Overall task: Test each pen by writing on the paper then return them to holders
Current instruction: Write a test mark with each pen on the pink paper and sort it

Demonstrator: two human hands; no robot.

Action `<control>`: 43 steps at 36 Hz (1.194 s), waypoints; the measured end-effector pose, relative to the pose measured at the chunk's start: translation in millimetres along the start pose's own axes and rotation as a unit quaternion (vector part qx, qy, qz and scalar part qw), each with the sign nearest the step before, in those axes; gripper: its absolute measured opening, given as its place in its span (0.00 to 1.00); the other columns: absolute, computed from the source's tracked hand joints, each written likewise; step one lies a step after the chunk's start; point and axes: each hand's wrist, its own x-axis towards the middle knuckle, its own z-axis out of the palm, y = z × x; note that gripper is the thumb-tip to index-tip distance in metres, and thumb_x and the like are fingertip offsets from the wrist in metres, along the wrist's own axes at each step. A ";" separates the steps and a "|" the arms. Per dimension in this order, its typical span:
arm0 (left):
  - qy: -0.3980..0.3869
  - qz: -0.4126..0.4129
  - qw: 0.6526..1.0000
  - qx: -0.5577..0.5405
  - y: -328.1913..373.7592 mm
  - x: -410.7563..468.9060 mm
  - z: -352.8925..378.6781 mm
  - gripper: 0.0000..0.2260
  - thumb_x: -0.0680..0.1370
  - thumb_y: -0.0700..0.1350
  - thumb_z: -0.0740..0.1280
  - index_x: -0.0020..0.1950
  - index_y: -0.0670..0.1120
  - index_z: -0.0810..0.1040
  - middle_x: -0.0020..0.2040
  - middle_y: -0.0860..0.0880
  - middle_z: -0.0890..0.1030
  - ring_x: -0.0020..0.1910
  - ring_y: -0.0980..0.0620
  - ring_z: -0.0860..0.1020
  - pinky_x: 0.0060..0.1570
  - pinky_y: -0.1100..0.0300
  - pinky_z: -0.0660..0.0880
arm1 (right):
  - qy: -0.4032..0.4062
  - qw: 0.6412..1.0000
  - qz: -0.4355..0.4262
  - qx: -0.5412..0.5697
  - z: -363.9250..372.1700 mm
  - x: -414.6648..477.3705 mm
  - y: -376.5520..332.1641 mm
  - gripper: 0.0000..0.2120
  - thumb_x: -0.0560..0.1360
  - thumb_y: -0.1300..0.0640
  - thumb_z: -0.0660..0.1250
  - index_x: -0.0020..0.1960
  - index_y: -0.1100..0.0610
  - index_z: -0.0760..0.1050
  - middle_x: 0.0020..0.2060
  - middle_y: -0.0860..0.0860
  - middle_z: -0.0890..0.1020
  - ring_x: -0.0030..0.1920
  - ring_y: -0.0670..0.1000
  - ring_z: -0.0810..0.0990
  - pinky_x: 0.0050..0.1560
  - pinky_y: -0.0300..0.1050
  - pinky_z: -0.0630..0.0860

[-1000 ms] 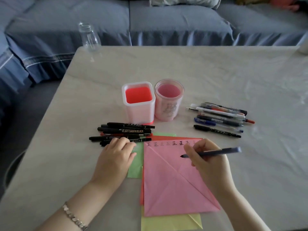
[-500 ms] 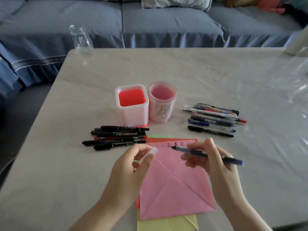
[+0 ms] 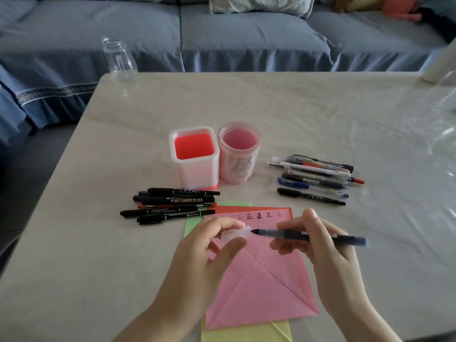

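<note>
left hand point(image 3: 204, 257) pinches a clear cap point(image 3: 236, 234) between thumb and fingers; right hand point(image 3: 328, 257) grips the dark pen point(image 3: 278, 234), tip at the cap's mouth, above the pink paper point(image 3: 259, 292). a second ago the pen was at the paper: test apparently done, capping next. square holder point(image 3: 195, 171) and round holder point(image 3: 238, 169) stand behind, no pens inside.

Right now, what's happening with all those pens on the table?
A person is testing pens. The right hand holds a dark blue pen, and the left hand pinches a clear cap at its tip. The pink paper beneath shows a row of test marks. Loose black markers and mixed pens lie nearby; the square holder and round holder hold none.
</note>
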 end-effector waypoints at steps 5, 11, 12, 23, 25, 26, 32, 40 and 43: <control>-0.033 0.065 0.997 0.002 -2.5 -0.3 6.2 0.09 0.75 0.59 0.62 0.52 0.60 0.76 0.51 0.63 0.77 0.46 0.61 0.77 0.43 0.76 0.68 | -0.012 0.999 0.021 -0.023 3.0 0.3 1.2 0.18 0.76 0.56 0.61 0.30 0.56 0.80 0.21 0.55 0.76 0.23 0.48 0.69 0.25 0.35 0.67; -0.110 0.125 0.985 0.045 -6.6 1.2 6.5 0.07 0.77 0.58 0.57 0.53 0.61 0.70 0.46 0.59 0.76 0.47 0.64 0.75 0.45 0.76 0.67 | 0.016 0.998 0.058 0.013 7.3 -3.3 5.8 0.24 0.78 0.63 0.57 0.25 0.58 0.76 0.17 0.53 0.71 0.20 0.46 0.63 0.21 0.34 0.62; -0.116 0.140 0.981 0.070 -7.2 3.4 5.7 0.07 0.77 0.57 0.57 0.53 0.59 0.70 0.44 0.59 0.76 0.45 0.66 0.74 0.44 0.77 0.67 | 0.021 0.997 0.064 0.024 6.8 -2.8 7.7 0.22 0.77 0.61 0.59 0.25 0.57 0.77 0.17 0.53 0.71 0.20 0.46 0.64 0.22 0.34 0.62; -0.266 -0.109 0.939 -0.187 26.4 25.2 19.6 0.11 0.75 0.55 0.62 0.41 0.48 0.73 0.26 0.57 0.67 0.24 0.58 0.63 0.26 0.68 0.64 | -0.054 0.997 -0.040 -0.035 -21.9 13.4 -1.6 0.16 0.63 0.46 0.57 0.27 0.54 0.78 0.17 0.54 0.74 0.18 0.45 0.65 0.21 0.32 0.62; -0.321 -0.179 0.907 -0.206 23.1 27.7 20.3 0.14 0.72 0.56 0.61 0.40 0.45 0.72 0.25 0.57 0.66 0.23 0.59 0.61 0.25 0.69 0.63 | -0.110 0.992 -0.037 -0.059 -25.4 14.4 0.5 0.16 0.64 0.47 0.58 0.28 0.54 0.78 0.19 0.53 0.76 0.19 0.43 0.66 0.22 0.32 0.64; -0.326 -0.177 0.910 -0.187 19.2 27.5 21.2 0.14 0.72 0.56 0.62 0.40 0.45 0.72 0.24 0.57 0.67 0.23 0.59 0.62 0.26 0.68 0.64 | -0.134 0.988 -0.028 -0.073 -27.1 14.9 3.7 0.15 0.64 0.48 0.59 0.28 0.55 0.79 0.20 0.52 0.77 0.20 0.43 0.67 0.22 0.33 0.65; -0.176 -0.056 0.982 0.039 -13.3 12.6 24.3 0.03 0.77 0.48 0.65 0.44 0.52 0.72 0.36 0.55 0.76 0.35 0.59 0.73 0.39 0.65 0.69 | -0.167 0.956 0.067 -0.231 -36.4 29.4 34.8 0.11 0.63 0.56 0.75 0.43 0.48 0.78 0.29 0.48 0.81 0.29 0.42 0.76 0.33 0.32 0.72; 0.018 -0.032 0.992 0.121 -41.6 -1.1 1.6 0.08 0.77 0.40 0.66 0.44 0.54 0.74 0.43 0.57 0.80 0.45 0.61 0.77 0.45 0.70 0.72 | 0.048 0.801 -0.092 -0.589 -61.6 90.3 53.9 0.16 0.74 0.64 0.64 0.61 0.59 0.75 0.59 0.56 0.77 0.62 0.59 0.70 0.61 0.50 0.63; 0.050 -0.032 0.989 0.132 -48.2 -4.7 -9.1 0.09 0.76 0.39 0.67 0.43 0.54 0.75 0.43 0.57 0.79 0.47 0.63 0.75 0.45 0.76 0.67 | 0.009 0.768 -0.045 -0.638 -63.2 103.0 59.8 0.17 0.77 0.59 0.61 0.65 0.57 0.71 0.62 0.54 0.74 0.64 0.57 0.67 0.62 0.49 0.58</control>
